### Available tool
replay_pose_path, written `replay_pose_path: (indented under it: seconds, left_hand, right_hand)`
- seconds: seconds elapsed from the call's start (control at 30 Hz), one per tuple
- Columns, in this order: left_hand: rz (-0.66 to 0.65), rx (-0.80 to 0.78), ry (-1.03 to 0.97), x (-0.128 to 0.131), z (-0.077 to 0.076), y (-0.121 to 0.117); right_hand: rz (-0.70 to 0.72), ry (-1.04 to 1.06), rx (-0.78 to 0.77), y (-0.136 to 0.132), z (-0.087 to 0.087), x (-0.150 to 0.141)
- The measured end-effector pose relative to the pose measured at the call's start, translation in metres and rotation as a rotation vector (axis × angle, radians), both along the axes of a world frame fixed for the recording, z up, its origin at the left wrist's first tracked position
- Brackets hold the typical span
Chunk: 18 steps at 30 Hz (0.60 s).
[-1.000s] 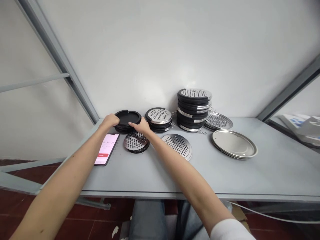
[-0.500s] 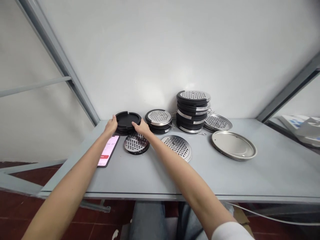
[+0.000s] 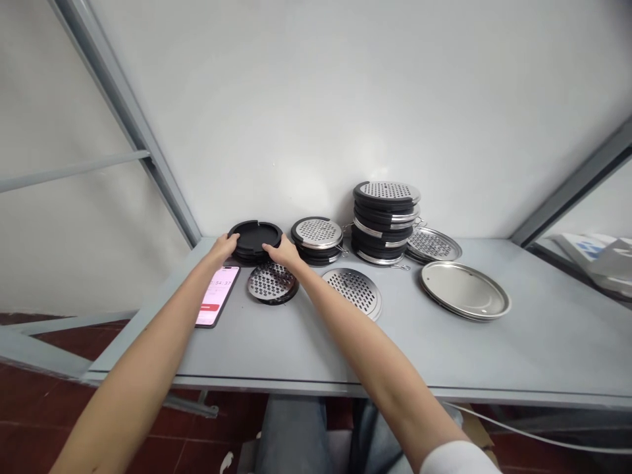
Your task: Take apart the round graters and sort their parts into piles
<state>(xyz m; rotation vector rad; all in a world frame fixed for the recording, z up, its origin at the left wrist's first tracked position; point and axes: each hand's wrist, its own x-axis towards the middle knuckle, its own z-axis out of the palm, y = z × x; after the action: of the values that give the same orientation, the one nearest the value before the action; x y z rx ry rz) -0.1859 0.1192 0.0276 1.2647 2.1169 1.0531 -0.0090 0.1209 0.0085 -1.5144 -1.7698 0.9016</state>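
At the back left of the table, both my hands hold a stack of black round trays [image 3: 257,234] by its rim. My left hand [image 3: 226,249] is closed on the left side, fingers over the edge. On the front right side, my right hand [image 3: 284,252] grips the rim with its thumb on top. The fingers beneath are partly hidden. Just in front of the stack lie small round perforated grater plates [image 3: 271,283], silver on top with a dark edge below. A phone [image 3: 217,297] with a lit pink screen lies beside my left forearm.
Right of the trays stand a short stack of graters with black rims [image 3: 318,234] and a taller stack [image 3: 386,224]. Flat grater discs [image 3: 353,289] lie in front, partly behind my right forearm. More perforated discs [image 3: 434,245] and plain metal lids [image 3: 467,289] are farther right.
The notches in the top black tray's rim look narrower and sit differently. Both hands stay on the stack. The whole view has shifted slightly.
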Motion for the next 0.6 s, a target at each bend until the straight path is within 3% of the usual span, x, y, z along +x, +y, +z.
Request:
replay_pose_path:
  seconds: [0.17,0.4,0.6]
  left_hand:
    - [-0.082,-0.076,-0.106,-0.0011,0.0100,-0.0054]
    - [-0.138,-0.018,-0.104,-0.0029,0.0036,-0.0078]
    - [-0.049,0.034,0.000,0.0015,0.0023,-0.0080]
  right_hand:
    - [-0.002,0.005,0.011,0.0012,-0.0028,0.0015]
    - [0.021,-0.009,0.009,0.0005,-0.0018,0.0046]
    - [0.043,-0.064,-0.041,-0.0027,0.0038,-0.0006]
